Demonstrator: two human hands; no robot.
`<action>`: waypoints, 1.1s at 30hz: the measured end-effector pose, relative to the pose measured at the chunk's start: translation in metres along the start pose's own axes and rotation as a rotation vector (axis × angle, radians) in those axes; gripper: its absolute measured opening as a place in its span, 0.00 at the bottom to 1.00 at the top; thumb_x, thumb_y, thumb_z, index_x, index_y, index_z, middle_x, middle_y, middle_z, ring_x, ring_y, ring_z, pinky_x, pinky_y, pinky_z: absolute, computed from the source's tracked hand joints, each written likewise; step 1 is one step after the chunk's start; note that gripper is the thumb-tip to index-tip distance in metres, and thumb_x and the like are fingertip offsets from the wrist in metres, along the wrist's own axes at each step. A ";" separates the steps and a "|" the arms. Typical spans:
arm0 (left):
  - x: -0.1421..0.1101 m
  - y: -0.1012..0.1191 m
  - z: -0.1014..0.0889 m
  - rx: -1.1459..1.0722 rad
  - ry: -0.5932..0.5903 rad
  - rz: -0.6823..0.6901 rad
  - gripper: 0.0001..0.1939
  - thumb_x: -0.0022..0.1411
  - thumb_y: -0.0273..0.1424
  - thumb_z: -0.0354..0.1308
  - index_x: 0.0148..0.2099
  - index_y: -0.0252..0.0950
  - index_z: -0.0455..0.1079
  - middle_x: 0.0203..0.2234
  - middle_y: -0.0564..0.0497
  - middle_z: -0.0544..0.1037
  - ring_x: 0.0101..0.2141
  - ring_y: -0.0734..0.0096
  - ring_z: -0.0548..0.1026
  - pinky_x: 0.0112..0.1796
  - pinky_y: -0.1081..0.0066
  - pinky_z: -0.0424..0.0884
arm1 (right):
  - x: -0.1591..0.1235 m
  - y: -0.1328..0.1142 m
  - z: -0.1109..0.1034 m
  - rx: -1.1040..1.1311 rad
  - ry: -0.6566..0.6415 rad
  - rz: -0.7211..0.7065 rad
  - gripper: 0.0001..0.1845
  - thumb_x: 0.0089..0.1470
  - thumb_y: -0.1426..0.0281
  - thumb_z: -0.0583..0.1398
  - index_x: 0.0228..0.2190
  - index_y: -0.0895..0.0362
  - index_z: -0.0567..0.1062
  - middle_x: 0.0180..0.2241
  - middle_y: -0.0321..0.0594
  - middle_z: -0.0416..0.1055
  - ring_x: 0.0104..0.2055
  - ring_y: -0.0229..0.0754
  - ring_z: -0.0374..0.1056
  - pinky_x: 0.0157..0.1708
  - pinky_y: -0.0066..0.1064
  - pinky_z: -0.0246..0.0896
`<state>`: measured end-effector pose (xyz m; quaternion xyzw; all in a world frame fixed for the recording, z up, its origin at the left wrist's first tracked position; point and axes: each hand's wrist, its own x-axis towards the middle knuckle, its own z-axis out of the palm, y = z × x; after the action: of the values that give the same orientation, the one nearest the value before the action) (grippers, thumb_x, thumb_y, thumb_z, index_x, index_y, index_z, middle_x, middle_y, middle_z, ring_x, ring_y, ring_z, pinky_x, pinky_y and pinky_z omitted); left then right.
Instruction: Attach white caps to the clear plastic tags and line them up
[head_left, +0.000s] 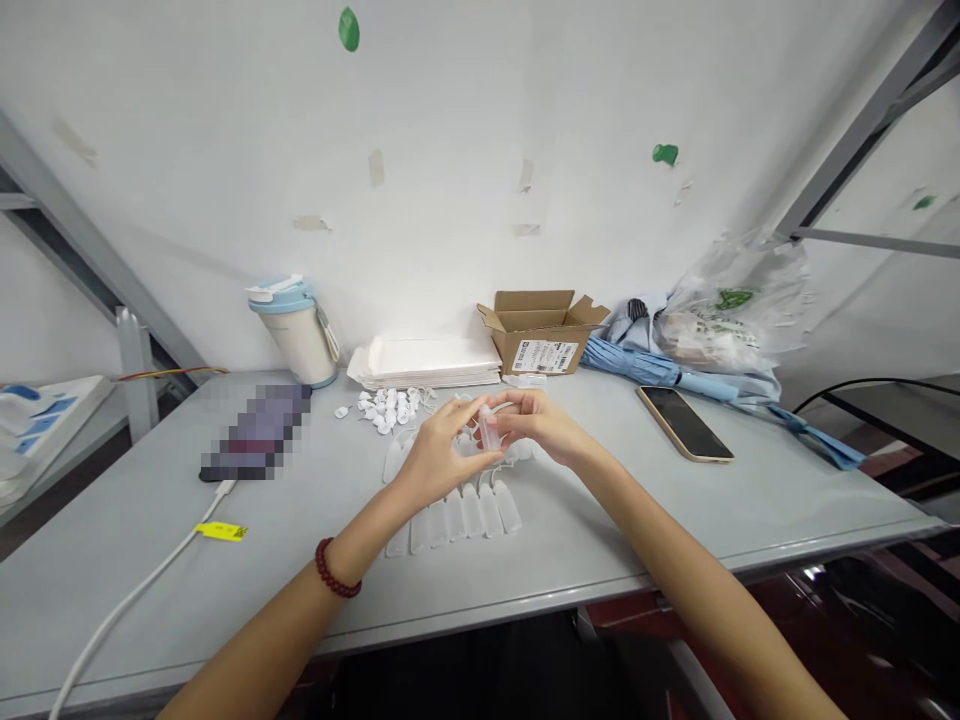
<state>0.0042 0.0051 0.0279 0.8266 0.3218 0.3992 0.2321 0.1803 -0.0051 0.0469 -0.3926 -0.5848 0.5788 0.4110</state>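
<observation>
A small translucent plastic bottle point(490, 432) is upright between my two hands, above the table. My left hand point(435, 450) is closed on it, with the thumb at its lower end and the fingers near its top. The fingertips of my right hand point(534, 425) pinch the bottle from the right side. Just below my hands lies a row of several similar translucent bottles point(469, 512). More clear pieces behind my hands are partly hidden. A pile of small white caps point(388, 408) sits to the left of my fingers.
On the grey table point(300, 570), a stack of white envelopes point(435, 360) and an open cardboard box point(544, 345) stand against the wall. At left are a cup point(296, 330) and a blurred device with a white cable point(139, 590). A phone point(684, 425) and blue umbrella point(637, 365) lie at right.
</observation>
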 end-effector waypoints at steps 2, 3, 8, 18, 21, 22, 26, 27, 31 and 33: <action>0.000 0.001 0.000 -0.006 0.002 -0.013 0.32 0.48 0.31 0.66 0.56 0.41 0.64 0.39 0.49 0.73 0.37 0.65 0.72 0.39 0.64 0.71 | 0.000 -0.002 0.000 0.002 0.001 -0.004 0.13 0.45 0.66 0.64 0.33 0.59 0.73 0.28 0.41 0.75 0.30 0.40 0.72 0.27 0.29 0.66; 0.000 0.001 0.000 -0.012 0.003 -0.020 0.32 0.48 0.31 0.66 0.56 0.42 0.63 0.39 0.49 0.73 0.36 0.66 0.72 0.38 0.64 0.71 | 0.000 -0.002 0.001 0.005 0.002 -0.007 0.12 0.45 0.66 0.64 0.33 0.59 0.73 0.28 0.41 0.75 0.30 0.40 0.71 0.27 0.29 0.66; 0.000 0.001 0.000 -0.048 0.010 -0.034 0.32 0.49 0.32 0.65 0.57 0.42 0.62 0.39 0.49 0.74 0.35 0.67 0.72 0.37 0.65 0.71 | 0.001 -0.001 -0.001 0.018 -0.005 -0.019 0.12 0.45 0.66 0.64 0.33 0.59 0.74 0.27 0.40 0.75 0.27 0.38 0.71 0.27 0.28 0.65; -0.001 0.001 -0.001 -0.070 0.010 -0.005 0.28 0.49 0.33 0.65 0.54 0.43 0.66 0.36 0.50 0.74 0.33 0.67 0.72 0.34 0.65 0.72 | 0.002 0.003 -0.002 0.032 -0.007 0.003 0.14 0.44 0.66 0.64 0.35 0.60 0.73 0.27 0.43 0.76 0.28 0.41 0.73 0.27 0.31 0.68; -0.001 0.001 -0.001 -0.067 0.006 -0.004 0.28 0.49 0.33 0.65 0.53 0.43 0.66 0.35 0.51 0.74 0.32 0.68 0.71 0.34 0.66 0.71 | 0.001 0.003 -0.001 0.022 -0.010 0.008 0.15 0.44 0.66 0.64 0.35 0.60 0.73 0.27 0.43 0.77 0.28 0.41 0.73 0.27 0.31 0.68; -0.001 0.001 -0.001 -0.066 0.003 -0.007 0.28 0.48 0.33 0.65 0.53 0.43 0.66 0.35 0.51 0.74 0.32 0.68 0.71 0.34 0.66 0.71 | 0.001 0.002 0.000 0.017 -0.009 0.010 0.15 0.44 0.66 0.64 0.35 0.60 0.73 0.27 0.43 0.76 0.28 0.41 0.73 0.27 0.31 0.68; -0.001 0.000 0.001 -0.068 -0.017 -0.030 0.28 0.48 0.32 0.65 0.53 0.41 0.66 0.39 0.49 0.74 0.35 0.67 0.72 0.35 0.66 0.70 | 0.000 0.001 -0.002 0.004 -0.003 0.016 0.13 0.44 0.67 0.64 0.33 0.60 0.73 0.27 0.42 0.76 0.28 0.39 0.72 0.27 0.30 0.67; -0.001 0.000 0.001 -0.071 -0.020 -0.038 0.28 0.49 0.32 0.65 0.54 0.41 0.65 0.40 0.48 0.73 0.36 0.67 0.72 0.36 0.66 0.70 | 0.001 0.001 -0.003 0.005 0.001 0.014 0.13 0.44 0.67 0.64 0.33 0.60 0.73 0.27 0.41 0.76 0.27 0.39 0.71 0.27 0.29 0.67; 0.000 0.001 0.002 -0.091 0.000 -0.077 0.32 0.49 0.33 0.65 0.57 0.42 0.61 0.42 0.48 0.73 0.38 0.65 0.73 0.36 0.66 0.70 | 0.002 0.001 -0.005 0.042 0.001 0.004 0.12 0.44 0.68 0.64 0.33 0.58 0.74 0.27 0.39 0.76 0.28 0.38 0.71 0.28 0.29 0.66; 0.000 0.002 0.002 -0.104 0.006 -0.091 0.33 0.49 0.34 0.65 0.57 0.43 0.61 0.42 0.48 0.73 0.39 0.65 0.73 0.36 0.66 0.71 | 0.002 0.002 -0.005 0.057 -0.003 0.000 0.12 0.44 0.68 0.64 0.34 0.58 0.74 0.28 0.39 0.76 0.30 0.39 0.72 0.29 0.30 0.66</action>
<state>0.0063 0.0031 0.0280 0.7967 0.3386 0.4069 0.2917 0.1847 -0.0014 0.0453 -0.3801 -0.5685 0.5958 0.4212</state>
